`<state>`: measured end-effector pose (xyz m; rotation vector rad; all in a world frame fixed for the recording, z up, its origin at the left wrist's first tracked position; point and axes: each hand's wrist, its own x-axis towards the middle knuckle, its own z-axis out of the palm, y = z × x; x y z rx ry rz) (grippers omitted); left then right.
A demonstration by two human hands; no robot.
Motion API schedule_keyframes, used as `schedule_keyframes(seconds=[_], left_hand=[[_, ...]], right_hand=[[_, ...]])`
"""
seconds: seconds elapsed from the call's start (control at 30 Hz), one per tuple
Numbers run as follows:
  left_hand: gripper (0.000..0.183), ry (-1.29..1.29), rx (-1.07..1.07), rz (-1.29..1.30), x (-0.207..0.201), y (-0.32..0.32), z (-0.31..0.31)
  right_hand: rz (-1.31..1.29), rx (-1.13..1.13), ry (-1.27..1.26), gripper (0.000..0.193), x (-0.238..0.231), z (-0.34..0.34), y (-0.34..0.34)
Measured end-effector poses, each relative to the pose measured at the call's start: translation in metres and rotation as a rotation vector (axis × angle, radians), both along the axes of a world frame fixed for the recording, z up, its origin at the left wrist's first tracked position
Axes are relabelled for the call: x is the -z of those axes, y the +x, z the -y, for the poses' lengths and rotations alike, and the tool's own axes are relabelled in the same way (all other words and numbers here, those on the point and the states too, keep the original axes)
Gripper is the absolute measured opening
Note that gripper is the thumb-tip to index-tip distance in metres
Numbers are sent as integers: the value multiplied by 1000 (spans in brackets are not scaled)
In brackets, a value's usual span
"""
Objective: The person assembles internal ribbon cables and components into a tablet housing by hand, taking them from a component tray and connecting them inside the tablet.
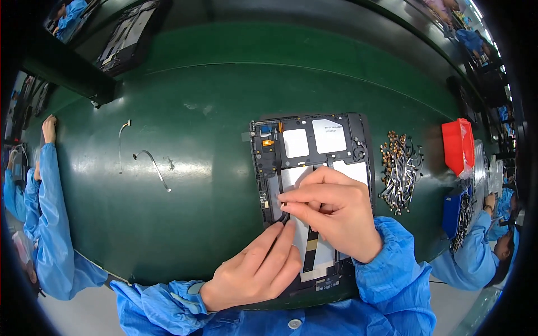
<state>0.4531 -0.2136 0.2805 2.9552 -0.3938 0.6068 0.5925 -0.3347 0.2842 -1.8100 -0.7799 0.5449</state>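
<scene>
One opened tablet (pixel 295 177) lies on the green desk (pixel 196 235). The right hand (pixel 337 208) pinches a thin black cable (pixel 287 217) over its left part; the left hand (pixel 255 273), fingers close together, meets the cable lower down, grip not determinable. Piled connector cables (pixel 399 173) lie rightward.

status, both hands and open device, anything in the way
Right hand pinching thin black cable, left hand just below. Opened tablet-like device flat on green table, partly hidden by hands. Loose cable pile to its right, apart.
</scene>
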Motion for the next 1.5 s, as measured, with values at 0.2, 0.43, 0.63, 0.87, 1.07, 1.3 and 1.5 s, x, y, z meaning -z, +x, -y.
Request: schedule_keyframes(seconds=[0.2,0.43,0.63,0.87,1.07,1.3,1.5], left_hand=[[14,-17,-36,-72,0,0,1],[16,-16,-37,-78,-1,0,2],[17,-30,-54,-74,0,0,3],[17,-37,-46,-79,0,0,4],[14,-30,-69,-67,-3,-1,5],[14,-45,-54,-53,2,0,1],[14,-43,-50,-63,-1,-2,5]], right_hand=[[22,0,6,15,1,0,-1],[19,59,-17,21,0,-5,1],[44,90,13,13,4,-12,8],[104,109,11,10,5,-12,6],[152,101,28,14,-1,-14,4],[296,114,-65,20,1,-12,-7],[684,-75,-199,32,-6,3,-18]])
